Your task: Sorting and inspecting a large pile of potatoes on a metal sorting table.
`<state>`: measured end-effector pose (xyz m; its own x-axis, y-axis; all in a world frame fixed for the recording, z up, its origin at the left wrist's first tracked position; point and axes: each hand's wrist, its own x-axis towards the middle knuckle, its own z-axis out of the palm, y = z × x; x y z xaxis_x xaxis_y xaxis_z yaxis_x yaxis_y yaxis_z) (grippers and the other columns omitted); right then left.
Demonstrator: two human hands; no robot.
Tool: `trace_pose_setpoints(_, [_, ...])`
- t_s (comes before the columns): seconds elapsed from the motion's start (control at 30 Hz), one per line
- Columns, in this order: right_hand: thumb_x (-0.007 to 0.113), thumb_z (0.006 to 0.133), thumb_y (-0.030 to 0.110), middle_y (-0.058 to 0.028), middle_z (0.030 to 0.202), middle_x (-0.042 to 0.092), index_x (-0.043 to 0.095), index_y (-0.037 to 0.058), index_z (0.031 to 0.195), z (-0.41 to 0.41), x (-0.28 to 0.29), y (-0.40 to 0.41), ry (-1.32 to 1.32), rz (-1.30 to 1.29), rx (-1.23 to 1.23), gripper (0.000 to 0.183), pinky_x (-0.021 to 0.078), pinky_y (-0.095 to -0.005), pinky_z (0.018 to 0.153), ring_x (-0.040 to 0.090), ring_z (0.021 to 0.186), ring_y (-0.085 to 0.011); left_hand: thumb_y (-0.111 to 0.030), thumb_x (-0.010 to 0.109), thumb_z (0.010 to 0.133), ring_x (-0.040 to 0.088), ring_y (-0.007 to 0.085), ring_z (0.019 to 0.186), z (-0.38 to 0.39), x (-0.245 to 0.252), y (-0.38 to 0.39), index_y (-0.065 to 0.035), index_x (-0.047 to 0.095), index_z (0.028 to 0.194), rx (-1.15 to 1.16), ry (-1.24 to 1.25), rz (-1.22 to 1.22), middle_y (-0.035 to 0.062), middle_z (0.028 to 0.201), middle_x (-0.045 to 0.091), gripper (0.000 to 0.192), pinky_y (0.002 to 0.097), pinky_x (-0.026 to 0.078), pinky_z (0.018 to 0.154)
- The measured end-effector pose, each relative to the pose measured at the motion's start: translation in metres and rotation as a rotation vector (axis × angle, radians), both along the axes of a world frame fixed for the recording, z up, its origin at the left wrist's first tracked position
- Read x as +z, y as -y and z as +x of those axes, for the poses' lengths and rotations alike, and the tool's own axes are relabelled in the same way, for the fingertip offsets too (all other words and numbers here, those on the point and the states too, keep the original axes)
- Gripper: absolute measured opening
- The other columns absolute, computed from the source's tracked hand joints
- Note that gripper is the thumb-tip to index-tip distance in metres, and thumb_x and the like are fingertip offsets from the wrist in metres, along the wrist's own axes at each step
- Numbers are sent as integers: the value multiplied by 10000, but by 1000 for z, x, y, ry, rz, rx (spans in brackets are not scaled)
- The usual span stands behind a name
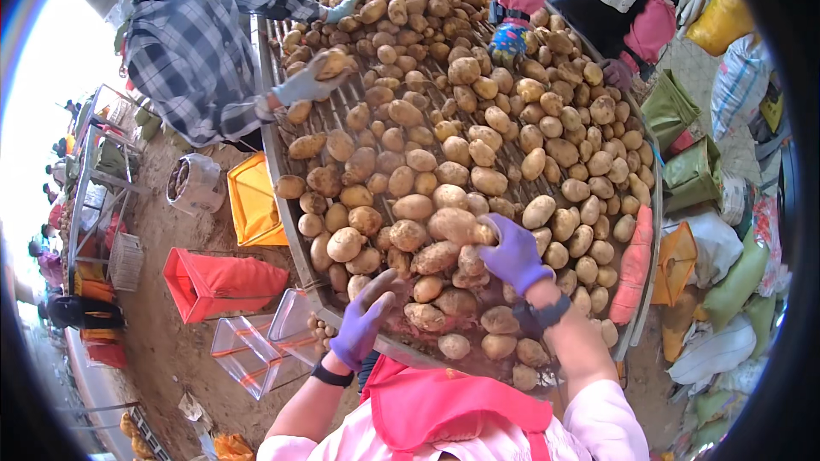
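A broad slatted sorting table [384, 349] lies in front of me, heaped with soil-marked potatoes [408, 235]. My right hand [514, 251], in a purple glove, is closed around the end of a potato [456, 225] over the near part of the heap. Its fingertips are partly hidden by that potato. By the table's near left corner is my left hand [364, 321], in a matching glove with darkened fingers. Its fingers are spread, with nothing seen in them. Both wrists wear dark bands.
A co-worker [192, 51] at the far left holds a potato; another [596, 6] reaches in from the right. Red [224, 282] and yellow bags [256, 202] and a clear frame bag [246, 349] flank the left side. A pink roll [632, 269] lies along the right edge.
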<state>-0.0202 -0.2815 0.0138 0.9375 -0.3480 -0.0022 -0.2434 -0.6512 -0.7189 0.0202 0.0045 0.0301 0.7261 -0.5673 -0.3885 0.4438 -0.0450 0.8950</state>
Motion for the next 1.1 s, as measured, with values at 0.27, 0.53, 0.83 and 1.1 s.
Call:
trace_pose_setpoints(0.27, [712,786,332,-146,1129,667,612,82,1237,-37,31,-36,-26,308,525,525,506,-425,925,636,1066,-334,-455,543,968,656,303,1045,-10,-26,39,-77,572,1230,103,-696,-369,137,1122,674,461,488,533,891])
trace_pose_setpoints(0.53, [647,810,248,-55,1036,619,635,148,1121,117,-21,-42,-30,-837,426,326,412,-442,919,565,1023,-247,-375,550,979,658,261,1040,1,-20,6,-61,506,1270,128,-550,-183,100,1110,636,430,446,584,809])
trace_pose_setpoints(0.83, [759,692,311,-107,1065,578,615,116,1161,72,20,-26,262,-523,476,528,335,-473,1064,526,1098,-308,-180,636,937,557,182,1148,9,-1,12,11,351,1481,292,266,235,135,1339,511,644,310,477,953])
trace_pose_setpoints(1.1, [741,802,292,-114,1281,530,569,73,1263,-37,19,-77,509,-109,374,538,384,-503,1073,500,1207,-311,-126,534,999,568,133,1125,3,13,45,11,625,1251,116,133,101,75,1231,633,301,281,430,1012])
